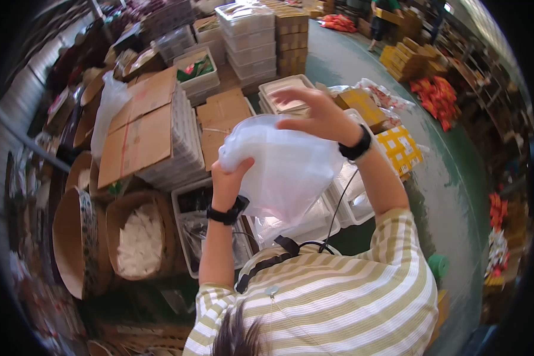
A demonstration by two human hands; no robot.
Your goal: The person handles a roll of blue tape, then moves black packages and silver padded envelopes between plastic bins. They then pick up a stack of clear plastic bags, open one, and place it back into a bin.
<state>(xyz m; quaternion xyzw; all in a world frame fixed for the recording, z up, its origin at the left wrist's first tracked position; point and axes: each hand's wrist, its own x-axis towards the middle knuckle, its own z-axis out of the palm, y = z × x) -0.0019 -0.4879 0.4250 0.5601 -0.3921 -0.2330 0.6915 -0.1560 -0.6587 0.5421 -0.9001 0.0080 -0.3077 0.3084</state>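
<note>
A translucent whitish plastic bag [285,166] hangs spread out in front of my chest, its lower part over the bins. My left hand [228,178] is closed on its left edge, thumb lying over the plastic and fingers mostly hidden behind it. Over the bag's upper right side is my right hand [317,115], thumb and fingers apart with a gap between them. The thumb overlaps the bag's top edge in this view. Under the bag, a white plastic bin [332,228] holds clear film packs.
Left of me, a round carton [169,237] holds small white packets [139,243]. Flattened cardboard [139,130] covers stacked trays. Clear bins [249,47] and boxes rise ahead. A yellow-taped box [400,148] stands right. Another person [387,18] carries a box far off.
</note>
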